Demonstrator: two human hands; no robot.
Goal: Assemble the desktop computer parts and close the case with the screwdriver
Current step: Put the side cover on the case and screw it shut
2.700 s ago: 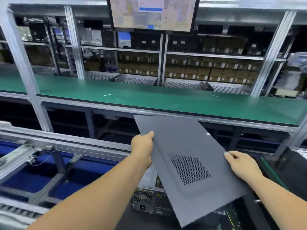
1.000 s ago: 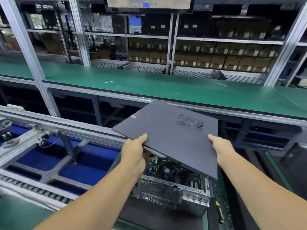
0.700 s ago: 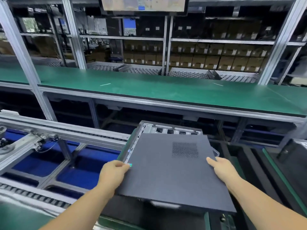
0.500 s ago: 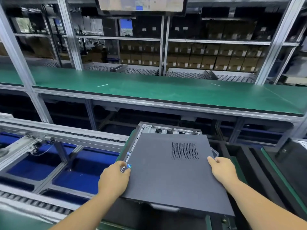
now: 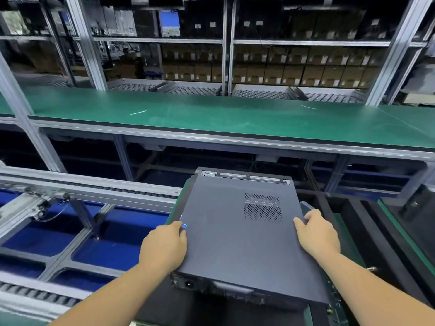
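A dark grey side panel with a mesh vent lies flat on top of the desktop computer case. The case's silver far rim still shows beyond the panel, and its rear face with a power socket shows under the near edge. My left hand grips the panel's left edge. At the panel's right edge, my right hand holds on near the vent. The inside of the case is hidden. No screwdriver is in view.
The case sits on a green-edged pallet with black foam. To the left run conveyor rails over blue trays. A long green bench crosses behind, with shelves of boxes beyond. Another dark case stands at the right.
The panel came down from a tilted hold in the air and now lies flat on the case, covering the parts inside. Both hands stayed on its side edges.
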